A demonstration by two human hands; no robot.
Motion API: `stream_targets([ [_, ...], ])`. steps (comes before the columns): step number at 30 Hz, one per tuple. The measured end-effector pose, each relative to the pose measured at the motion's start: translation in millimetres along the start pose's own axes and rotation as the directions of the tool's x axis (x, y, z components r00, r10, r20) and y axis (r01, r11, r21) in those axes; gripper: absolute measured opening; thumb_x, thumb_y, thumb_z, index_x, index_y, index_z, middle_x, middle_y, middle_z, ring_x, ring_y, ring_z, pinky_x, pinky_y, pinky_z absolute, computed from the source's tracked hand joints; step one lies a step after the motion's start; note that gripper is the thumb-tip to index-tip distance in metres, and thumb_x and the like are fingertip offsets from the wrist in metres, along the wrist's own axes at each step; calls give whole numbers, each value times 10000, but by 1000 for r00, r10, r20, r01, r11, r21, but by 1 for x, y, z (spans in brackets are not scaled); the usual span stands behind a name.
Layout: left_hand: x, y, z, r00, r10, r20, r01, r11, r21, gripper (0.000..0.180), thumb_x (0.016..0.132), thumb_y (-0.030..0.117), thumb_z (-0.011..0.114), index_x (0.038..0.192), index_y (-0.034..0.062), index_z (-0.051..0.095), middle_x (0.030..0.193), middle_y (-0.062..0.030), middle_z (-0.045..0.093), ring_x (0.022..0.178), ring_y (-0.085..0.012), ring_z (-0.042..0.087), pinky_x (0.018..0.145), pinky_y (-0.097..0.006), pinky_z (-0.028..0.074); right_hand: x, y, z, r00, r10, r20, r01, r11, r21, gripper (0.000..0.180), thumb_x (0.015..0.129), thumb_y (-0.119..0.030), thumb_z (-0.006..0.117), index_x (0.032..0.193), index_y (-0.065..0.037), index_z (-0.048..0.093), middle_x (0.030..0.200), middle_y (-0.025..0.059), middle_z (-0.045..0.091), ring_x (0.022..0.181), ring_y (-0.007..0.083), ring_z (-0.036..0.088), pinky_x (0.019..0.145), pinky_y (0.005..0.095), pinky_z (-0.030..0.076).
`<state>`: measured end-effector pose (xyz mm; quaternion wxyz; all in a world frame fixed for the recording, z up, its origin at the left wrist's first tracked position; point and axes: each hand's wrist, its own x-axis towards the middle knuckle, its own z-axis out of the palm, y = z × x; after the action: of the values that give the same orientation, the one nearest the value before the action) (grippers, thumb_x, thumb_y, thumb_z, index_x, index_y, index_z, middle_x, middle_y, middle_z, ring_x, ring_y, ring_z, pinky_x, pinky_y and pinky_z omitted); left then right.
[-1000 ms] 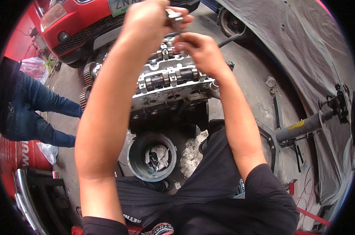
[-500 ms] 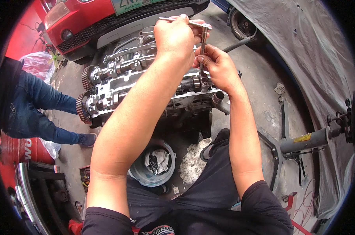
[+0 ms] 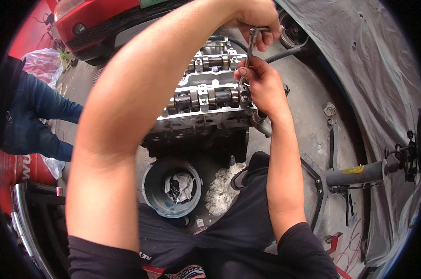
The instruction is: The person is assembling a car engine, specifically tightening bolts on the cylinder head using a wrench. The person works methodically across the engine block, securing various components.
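My left hand (image 3: 261, 17) is closed round the handle of a socket wrench (image 3: 253, 31) at the top of the view, its handle pointing right. From the wrench's head a slim extension bar (image 3: 249, 52) runs down, slightly tilted. My right hand (image 3: 265, 86) pinches that bar lower down, thumb and fingers around it. The bar's lower end reaches the right end of an engine's cylinder head (image 3: 205, 114), near a camshaft (image 3: 223, 97); the fingers partly hide the contact. My left forearm covers the engine's left side.
A grey bucket (image 3: 147, 195) with crumpled cloth or paper inside stands below the engine. Another person's jeans-clad legs (image 3: 38, 107) are at the left. A red car (image 3: 99, 18) is behind the engine. Plastic sheeting (image 3: 350, 60) and a grey metal stand (image 3: 354, 176) are at the right.
My left hand has swung right and away, turning the wrench handle from pointing left to pointing right. My right hand stays on the extension bar. The view has shifted slightly.
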<state>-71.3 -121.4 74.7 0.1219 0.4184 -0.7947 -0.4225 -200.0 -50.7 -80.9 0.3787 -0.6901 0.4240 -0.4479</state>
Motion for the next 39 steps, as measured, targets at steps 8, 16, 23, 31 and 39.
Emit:
stream_targets([
  [8, -28, 12, 69, 807, 586, -73, -229, 425, 876, 234, 838, 119, 631, 1047, 108, 735, 966, -172, 749, 908, -323, 743, 776, -466, 551, -1, 12, -3, 986, -141, -88, 127, 981, -148, 134, 956, -106, 646, 1006, 1, 708, 863, 147, 751, 826, 275, 733, 762, 390, 536],
  [16, -41, -6, 96, 518, 783, -343, 36, 380, 924, 326, 807, 77, 717, 1129, 121, 725, 972, -157, 763, 821, -293, 747, 717, -384, 582, -5, -6, -16, 878, -468, -99, 400, 832, -385, 166, 896, -32, 673, 1030, 53, 720, 970, 173, 772, 932, 256, 735, 800, 391, 542],
  [23, -75, 31, 99, 792, 381, -478, 192, 588, 786, 221, 808, 110, 742, 1014, 85, 816, 1059, -165, 772, 980, -283, 766, 857, -397, 617, -31, -5, -19, 989, -140, 50, 143, 989, -50, 167, 946, -112, 740, 1055, 13, 758, 947, 105, 789, 858, 122, 679, 803, 334, 529],
  [31, -83, 37, 108, 794, 398, -460, 82, 680, 729, 162, 768, 71, 710, 895, 5, 787, 926, -211, 755, 930, -348, 755, 832, -440, 611, -42, -2, -13, 913, -406, -44, 362, 854, -374, 130, 914, -10, 645, 994, 75, 703, 946, 213, 768, 879, 270, 747, 793, 387, 551],
  [39, -70, 37, 104, 813, 338, -475, 125, 695, 708, 167, 814, 84, 679, 923, 52, 801, 953, -177, 766, 937, -314, 763, 838, -457, 596, -35, -5, -21, 935, -353, -28, 325, 888, -325, 178, 901, -36, 663, 1030, 84, 688, 959, 234, 755, 942, 292, 730, 822, 408, 539],
])
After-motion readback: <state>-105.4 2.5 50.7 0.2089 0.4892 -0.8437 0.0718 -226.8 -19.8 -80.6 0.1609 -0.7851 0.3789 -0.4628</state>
